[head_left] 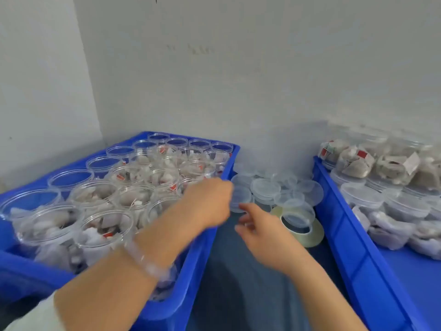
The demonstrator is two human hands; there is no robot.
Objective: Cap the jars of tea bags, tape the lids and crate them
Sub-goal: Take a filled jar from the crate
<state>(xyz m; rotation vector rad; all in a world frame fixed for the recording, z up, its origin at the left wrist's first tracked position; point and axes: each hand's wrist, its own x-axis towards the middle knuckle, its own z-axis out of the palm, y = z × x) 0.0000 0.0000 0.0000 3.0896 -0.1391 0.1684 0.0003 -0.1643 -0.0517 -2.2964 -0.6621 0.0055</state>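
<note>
1. The left hand (210,201) reaches across the near corner of the left crate (205,259) and seems to pinch a clear lid (239,199) at its fingertips; motion blur hides the exact grip, so I take it as held rather than certain.
2. The right hand (256,225) hangs just under that lid with fingers loosely spread, gripping nothing, and looks ready to receive or steady it.
3. Just beyond both hands lies a loose heap of lids (276,187). Close to the right of the right hand sits a roll of tape (300,223) with a lid resting in its hole.
4. Under and behind the left forearm stand the open jars (105,199), packed tight in the left crate, tea bags inside, none capped that I can see.
5. Well to the right of the right hand, the right crate (346,230) holds capped jars (362,197) lying stacked.
6. I judge the lids very light, thin and slick, likely to flex or nest together. Best taken by the rim between thumb and fingertip, lifting one clear of the heap.
7. The jars look light but stiff. Hold one round its wall below the mouth while the lid is pressed on.
</note>
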